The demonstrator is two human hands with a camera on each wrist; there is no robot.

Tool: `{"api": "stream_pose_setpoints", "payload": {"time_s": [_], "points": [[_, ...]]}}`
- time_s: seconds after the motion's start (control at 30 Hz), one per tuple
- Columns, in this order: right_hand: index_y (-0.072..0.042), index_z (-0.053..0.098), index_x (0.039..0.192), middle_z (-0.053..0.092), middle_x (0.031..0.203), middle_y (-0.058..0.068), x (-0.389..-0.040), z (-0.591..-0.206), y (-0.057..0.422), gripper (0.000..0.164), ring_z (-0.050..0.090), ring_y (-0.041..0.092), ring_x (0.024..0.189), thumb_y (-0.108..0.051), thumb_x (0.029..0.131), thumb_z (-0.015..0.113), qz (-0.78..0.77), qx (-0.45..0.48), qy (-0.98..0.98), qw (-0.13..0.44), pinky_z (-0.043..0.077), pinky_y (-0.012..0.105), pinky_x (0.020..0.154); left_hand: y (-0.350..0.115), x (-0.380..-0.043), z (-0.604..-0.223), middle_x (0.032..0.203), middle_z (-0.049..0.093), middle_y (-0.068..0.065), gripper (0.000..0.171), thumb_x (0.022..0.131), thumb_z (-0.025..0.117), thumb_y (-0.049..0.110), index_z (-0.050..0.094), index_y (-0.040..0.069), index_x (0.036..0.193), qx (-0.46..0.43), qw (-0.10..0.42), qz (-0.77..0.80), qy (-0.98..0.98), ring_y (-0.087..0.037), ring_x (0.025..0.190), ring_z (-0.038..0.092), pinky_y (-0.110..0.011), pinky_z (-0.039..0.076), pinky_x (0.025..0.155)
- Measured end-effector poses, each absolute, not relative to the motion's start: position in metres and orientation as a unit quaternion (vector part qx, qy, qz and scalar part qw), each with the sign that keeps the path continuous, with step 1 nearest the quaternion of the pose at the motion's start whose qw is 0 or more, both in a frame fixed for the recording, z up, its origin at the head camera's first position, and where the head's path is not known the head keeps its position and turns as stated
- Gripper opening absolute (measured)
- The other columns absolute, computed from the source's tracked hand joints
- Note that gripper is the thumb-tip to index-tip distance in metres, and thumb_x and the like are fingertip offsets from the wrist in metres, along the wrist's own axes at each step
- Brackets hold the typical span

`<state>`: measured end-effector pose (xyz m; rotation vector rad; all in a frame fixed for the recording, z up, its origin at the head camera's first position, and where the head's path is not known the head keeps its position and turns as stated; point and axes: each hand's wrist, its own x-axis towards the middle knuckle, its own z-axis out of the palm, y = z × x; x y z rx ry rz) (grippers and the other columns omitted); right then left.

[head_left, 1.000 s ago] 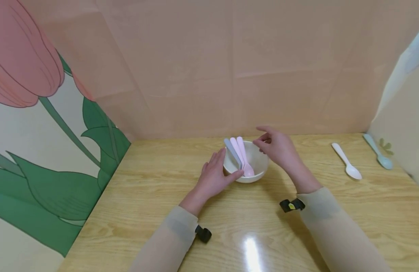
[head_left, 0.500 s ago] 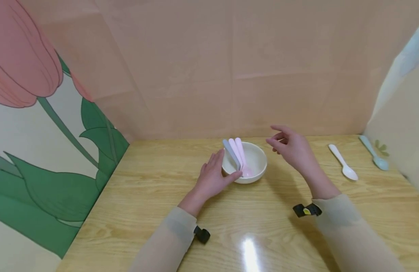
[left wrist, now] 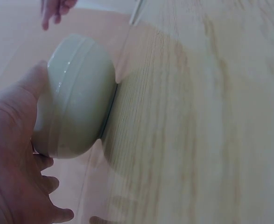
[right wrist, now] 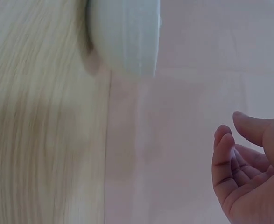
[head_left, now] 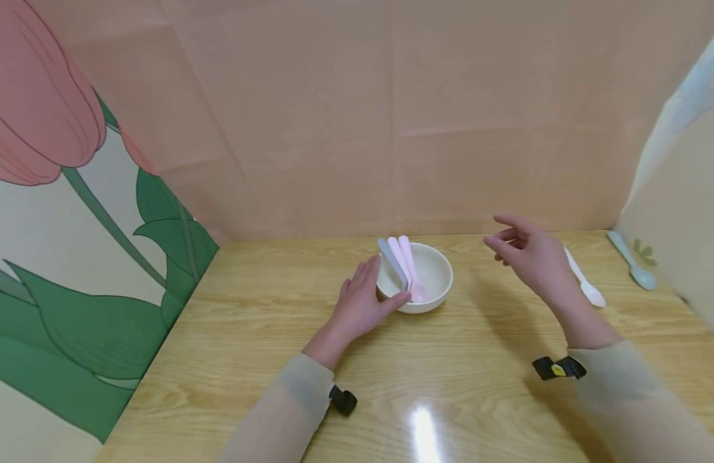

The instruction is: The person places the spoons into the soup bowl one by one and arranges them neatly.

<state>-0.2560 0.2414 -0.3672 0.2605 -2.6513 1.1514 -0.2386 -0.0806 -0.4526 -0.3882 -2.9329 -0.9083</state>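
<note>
A white bowl [head_left: 437, 270] stands on the wooden table with a grey-blue spoon [head_left: 393, 262] and two pink spoons [head_left: 409, 258] in it, handles leaning on the far left rim. My left hand [head_left: 359, 301] rests against the bowl's left side, fingers straight and thumb at the near rim. In the left wrist view the bowl [left wrist: 80, 102] sits right beside this thumb. Off to the bowl's right, my right hand [head_left: 533, 257] hovers above the table, fingers loosely bent and holding nothing. The right wrist view shows that hand [right wrist: 251, 168] apart from the bowl [right wrist: 127, 37].
Behind the right wrist lies a white spoon [head_left: 592, 294], partly hidden by it. Farther right, a pale blue-green spoon [head_left: 633, 262] lies close to the right-hand panel [head_left: 693, 218]. A pinkish backdrop [head_left: 311, 128] rises at the table's far edge, and a tulip-patterned panel [head_left: 96, 315] borders the left.
My right hand has moved away from the bowl's right rim toward the white spoon and now overlaps part of it. My left hand stays at the bowl, and the spoons inside lie as before.
</note>
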Motion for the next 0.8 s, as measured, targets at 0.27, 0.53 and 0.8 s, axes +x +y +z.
{"api": "stream_pose_setpoints", "payload": {"time_s": [0.27,0.53,0.8], "points": [[-0.016,0.047,0.152,0.069,0.111,0.011,-0.250,-0.373,0.281,0.065,0.066,0.010,0.076,-0.047,0.098,0.064,0.375,0.077,-0.916,0.118,0.053,0.023,0.062,-0.075,-0.241,-0.453,0.168,0.016,-0.002,0.112,0.084,0.048,0.084,0.004,0.020,0.164,-0.128,0.023,-0.300,-0.945,-0.029,0.154,0.011,-0.060,0.013,0.118],[-0.012,0.049,0.150,0.068,0.113,0.017,-0.243,-0.377,0.321,0.064,0.065,0.002,0.071,-0.044,0.097,0.065,0.357,0.060,-0.924,0.124,0.051,0.022,0.059,-0.072,-0.243,-0.453,0.168,0.015,-0.002,0.116,0.079,0.041,0.091,0.003,0.021,0.164,-0.132,0.018,-0.297,-0.945,-0.028,0.154,0.010,-0.059,0.012,0.118],[-0.009,0.045,0.152,0.069,0.110,0.018,-0.245,-0.383,0.354,0.070,0.065,0.003,0.070,-0.047,0.097,0.064,0.332,0.037,-0.936,0.111,0.049,0.024,0.056,-0.072,-0.242,-0.448,0.169,0.013,-0.001,0.112,0.084,0.046,0.085,0.002,0.020,0.164,-0.133,0.016,-0.295,-0.946,-0.027,0.154,0.010,-0.059,0.012,0.118]]}}
